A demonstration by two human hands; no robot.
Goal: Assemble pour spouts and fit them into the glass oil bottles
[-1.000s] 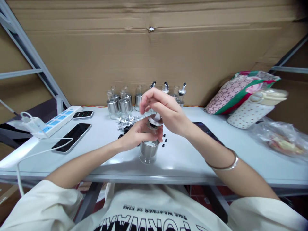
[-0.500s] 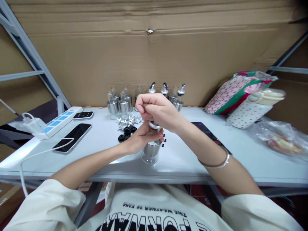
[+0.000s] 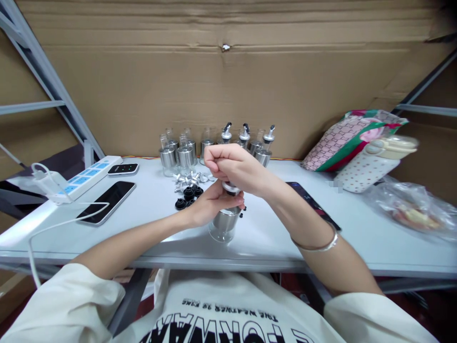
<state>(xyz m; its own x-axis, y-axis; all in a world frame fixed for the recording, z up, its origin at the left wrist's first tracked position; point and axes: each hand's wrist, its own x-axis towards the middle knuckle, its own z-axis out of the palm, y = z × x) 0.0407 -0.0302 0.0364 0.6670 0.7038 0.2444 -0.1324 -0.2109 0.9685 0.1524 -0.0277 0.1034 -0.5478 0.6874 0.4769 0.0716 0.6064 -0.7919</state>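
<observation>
A glass bottle with a steel sleeve (image 3: 223, 225) stands upright near the table's front edge. My left hand (image 3: 210, 206) is wrapped round its neck. On top sits a silver pourer cap (image 3: 231, 188), and my right hand (image 3: 237, 166) is closed over it, hiding the spout. Behind my left hand lie black stoppers (image 3: 188, 193) and a pile of small silver parts (image 3: 187, 180). A few tiny black pieces (image 3: 242, 215) lie just right of the bottle.
Several sleeved bottles (image 3: 185, 157) stand at the back, some with pourers. Phones (image 3: 109, 202) and a power strip (image 3: 91, 176) are on the left. To the right are a dark phone (image 3: 314, 205), a dotted flask (image 3: 371, 169), a patterned bag (image 3: 339, 140) and a plastic bag (image 3: 416, 209).
My right hand has moved slightly down and to the right over the cap. My left hand keeps its hold on the bottle's neck, and the view has shifted a little.
</observation>
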